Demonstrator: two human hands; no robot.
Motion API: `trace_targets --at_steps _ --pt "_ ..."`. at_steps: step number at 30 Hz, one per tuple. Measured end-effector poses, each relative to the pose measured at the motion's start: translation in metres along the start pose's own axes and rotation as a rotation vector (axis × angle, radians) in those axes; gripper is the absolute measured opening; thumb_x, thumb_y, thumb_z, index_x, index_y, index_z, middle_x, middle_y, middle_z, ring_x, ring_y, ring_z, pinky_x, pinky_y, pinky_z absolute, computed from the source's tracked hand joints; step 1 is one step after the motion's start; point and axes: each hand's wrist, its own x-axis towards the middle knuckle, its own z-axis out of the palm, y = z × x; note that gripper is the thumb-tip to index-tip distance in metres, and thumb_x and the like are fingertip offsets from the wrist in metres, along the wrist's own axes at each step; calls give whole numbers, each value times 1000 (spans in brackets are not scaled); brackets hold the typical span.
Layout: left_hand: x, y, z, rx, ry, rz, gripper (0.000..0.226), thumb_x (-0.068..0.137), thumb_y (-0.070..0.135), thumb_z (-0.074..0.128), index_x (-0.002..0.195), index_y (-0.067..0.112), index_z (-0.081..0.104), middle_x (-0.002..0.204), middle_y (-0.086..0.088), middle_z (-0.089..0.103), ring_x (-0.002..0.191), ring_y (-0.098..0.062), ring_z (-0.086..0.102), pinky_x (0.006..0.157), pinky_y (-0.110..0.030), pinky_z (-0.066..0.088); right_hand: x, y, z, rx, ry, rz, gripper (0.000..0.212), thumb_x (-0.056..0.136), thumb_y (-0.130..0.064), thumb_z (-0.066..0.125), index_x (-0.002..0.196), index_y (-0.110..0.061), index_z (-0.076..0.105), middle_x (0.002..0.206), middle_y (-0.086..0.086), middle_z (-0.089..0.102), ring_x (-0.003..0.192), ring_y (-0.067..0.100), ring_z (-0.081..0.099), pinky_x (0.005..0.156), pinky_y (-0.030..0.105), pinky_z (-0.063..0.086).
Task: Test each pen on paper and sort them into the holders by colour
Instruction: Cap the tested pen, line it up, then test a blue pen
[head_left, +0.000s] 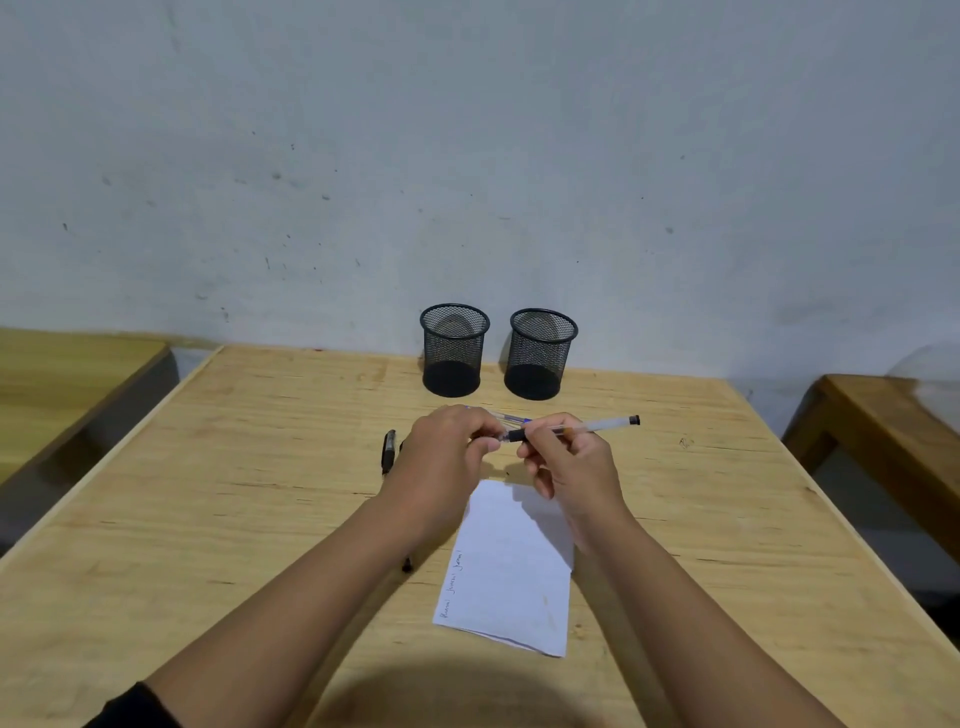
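Pale plywood forms the table top (208, 519), seen from above the person's two bare forearms, which reach forward from the near edge. A dark sleeve (135, 709) covers the left arm at the lower left corner. A white sheet of paper (511, 571) lies on the table between the forearms, slightly right of centre, with a line of handwriting along its left margin. A small dark object (407, 565) shows just left of the paper, mostly hidden under the left forearm; what it is cannot be told.

Above the far end of the paper both hands meet. The right hand (569, 467) is closed around a clear-barrelled pen (597, 426) with a black grip and a black end plug, the barrel running out to the right, nearly level. The left hand (447, 457) is curled, its thumb and fingertips pinched at the pen's tip end; whether it grips a cap or the pen itself cannot be told. Just beyond the hands, a second clear pen with blue trim (511, 417) lies on the table, partly hidden by the fingers. A black pen (388, 451) lies on the table just left of the left hand, pointing away from the viewer.

Farther back, near the wall, two black wire-mesh holders stand upright side by side, close but apart: the left holder (453, 351) and the right holder (540, 356). No pens show in either. A scuffed grey-white wall (467, 156) rises behind, and other wooden tables (893, 415) flank the scene.
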Motion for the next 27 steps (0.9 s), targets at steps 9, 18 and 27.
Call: trace_targets --at_steps 9,18,27 --pt "-12 -1 -10 86 -23 26 17 86 3 54 89 16 64 88 0 65 80 -9 48 67 -17 30 -14 0 4 -118 -81 -111 17 87 -8 61 72 -15 64 50 -6 50 44 7 37 43 17 30" --pt "-4 -20 -53 -49 4 -105 22 86 0 51 90 17 65 84 3 64 75 -5 53 62 -2 35 -36 -3 15 -131 -6 -130 11 80 -9 70 81 -19 74 57 -19 63 53 -4 51 55 9 39" --pt "-8 -19 -60 -340 -12 -125 23 88 18 57 99 37 63 99 12 69 98 0 60 86 -20 45 -70 18 40 -243 -4 -37 20 78 -10 71 89 -26 70 68 -5 64 61 2 55 61 9 45"
